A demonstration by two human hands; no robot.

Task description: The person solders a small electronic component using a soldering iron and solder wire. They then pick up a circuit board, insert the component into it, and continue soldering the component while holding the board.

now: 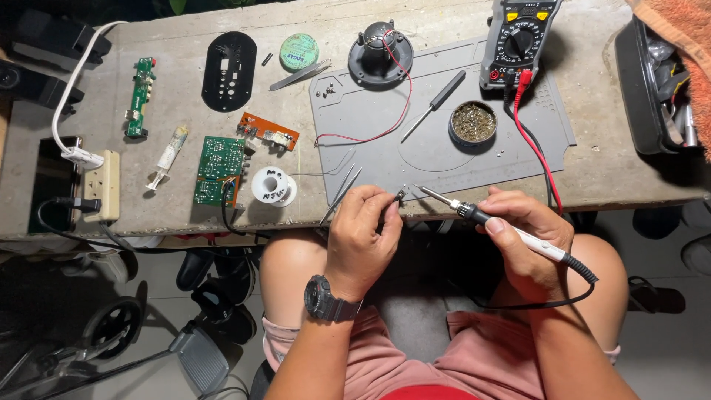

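Left hand [363, 233] pinching a small dark component [400, 195] between fingertips at the near edge of the grey work mat [444, 155]; tweezers [339, 194] lying just beside. Right hand [527, 231] closed around a soldering iron [489, 219], tip aimed at the component, close but apart. Farther back on the mat: screwdriver [434, 106], tin of brass wool [472, 122], multimeter [520, 41].
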